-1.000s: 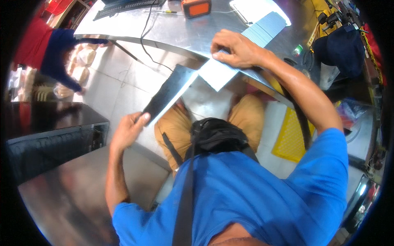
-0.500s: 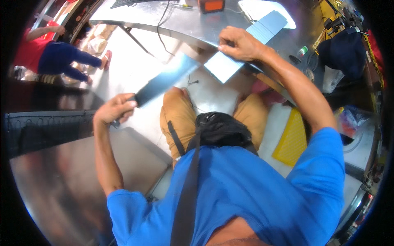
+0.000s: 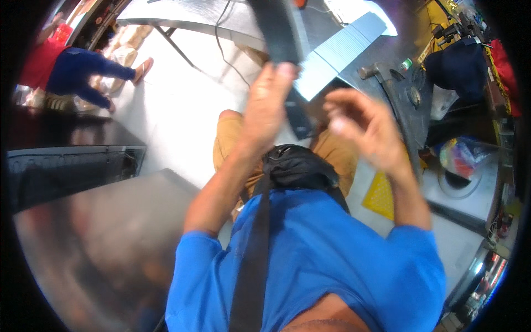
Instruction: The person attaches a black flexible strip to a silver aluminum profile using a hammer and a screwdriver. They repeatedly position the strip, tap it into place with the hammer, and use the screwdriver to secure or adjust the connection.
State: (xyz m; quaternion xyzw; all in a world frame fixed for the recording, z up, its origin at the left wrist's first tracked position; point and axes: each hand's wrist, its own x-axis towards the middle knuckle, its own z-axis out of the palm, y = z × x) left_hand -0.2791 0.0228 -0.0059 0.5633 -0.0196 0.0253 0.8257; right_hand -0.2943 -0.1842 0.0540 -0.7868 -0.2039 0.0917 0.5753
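Note:
My left hand (image 3: 265,105) is wrapped round the black handle of a wide-bladed knife (image 3: 276,33), in the middle of the view. The blade stands out away from me and is blurred, its far end cut off by the top edge. Below my fist the handle's butt shows. Just to the right my right hand (image 3: 368,130) hovers with bent, parted fingers and nothing visible in them. Beyond it a light grey ribbed strip or stack (image 3: 345,50) lies slanting on the metal table (image 3: 166,15), its near end by the knife.
A claw hammer (image 3: 379,72) rests on the table to the right, beside a round metal piece (image 3: 414,97). A dark cable (image 3: 221,50) hangs over the table edge. A metal-topped surface (image 3: 110,227) is at my left. Far left stands a person (image 3: 72,66) in dark blue trousers.
My left hand has brought the knife from the left to the middle, its blade swinging upward. My right hand has come nearer my body, and its fingers have parted. The hammer is now uncovered.

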